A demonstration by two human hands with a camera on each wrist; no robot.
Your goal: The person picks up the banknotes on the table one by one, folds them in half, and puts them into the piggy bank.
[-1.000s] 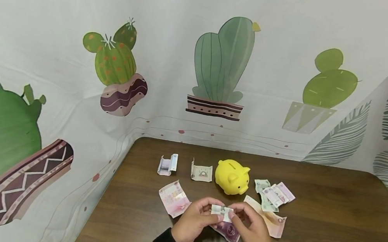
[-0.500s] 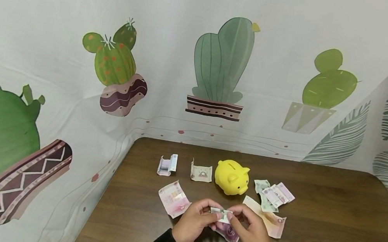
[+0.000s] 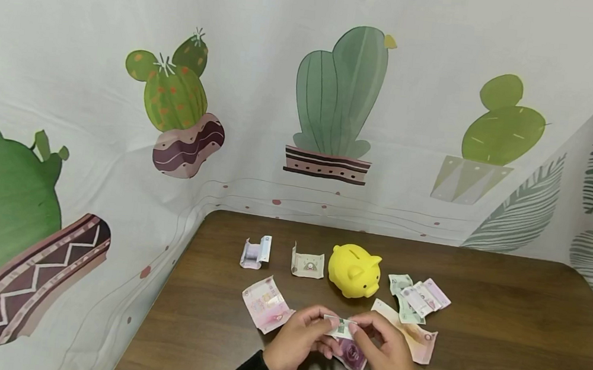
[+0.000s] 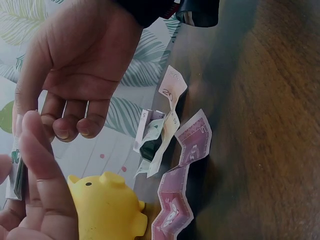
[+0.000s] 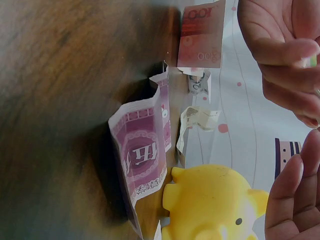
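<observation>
Nearest the camera, the left hand [image 3: 298, 341] and the right hand [image 3: 387, 353] meet over the front edge of the brown wooden table [image 3: 501, 342]. Both pinch a small folded banknote [image 3: 340, 327], thumbs and fingertips of each hand clamped on its ends, so it is held just above the tabletop between them. In the left wrist view the edge of that folded note [image 4: 16, 165] shows pressed against the left fingers [image 4: 42, 165], with the right hand [image 4: 82, 65] curled just beyond it.

Directly beneath the hands lies a purple banknote [image 3: 351, 354], creased into ridges and partly hidden by the fingers. Just to the left lies a pink 100 banknote [image 3: 265, 303], flat with a curled edge. To the right a pale orange banknote [image 3: 413, 336] rests on the table, its near corner close to the right hand.

Farther back stands a yellow piggy bank [image 3: 355, 270], upright, its coin slot on top; what is inside cannot be seen. Right of it sits a loose pile of crumpled green and purple notes [image 3: 416, 298]. Left of it sit a small bent note [image 3: 307, 263] and, further left, a folded note [image 3: 256, 252] standing on its edges.

Behind the table hangs a white cactus-print cloth [image 3: 336, 105].
</observation>
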